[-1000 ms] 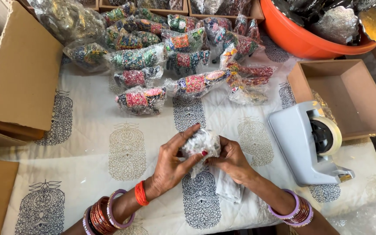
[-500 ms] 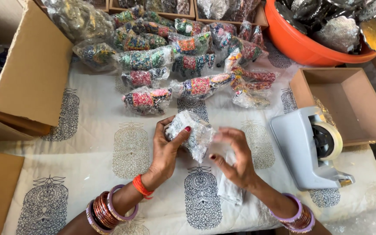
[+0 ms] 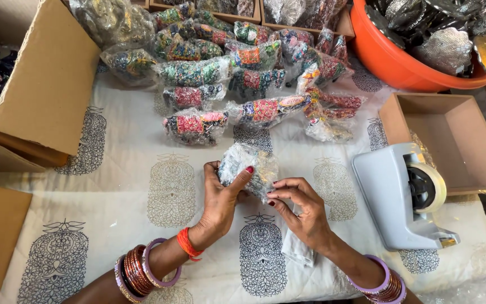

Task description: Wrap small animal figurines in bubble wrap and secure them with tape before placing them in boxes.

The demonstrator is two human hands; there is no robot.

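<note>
While my left hand (image 3: 220,197) grips the bubble-wrapped bundle (image 3: 248,169) | right hand (image 3: 302,205) fingertips pinch its wrap edge | tape dispenser (image 3: 403,197) nearby

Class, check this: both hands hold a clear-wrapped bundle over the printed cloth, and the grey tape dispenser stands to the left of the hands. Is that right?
One thing is wrong. The grey tape dispenser stands to the right of the hands, not the left, as the head view shows. The left hand and right hand do hold the clear-wrapped bundle over the printed cloth.

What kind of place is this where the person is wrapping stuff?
Probably a small craft packing table. Rows of colourful wrapped items lie on a printed cloth, beside a tape dispenser and cardboard boxes, while both hands wrap a bubble-wrapped bundle.
</note>
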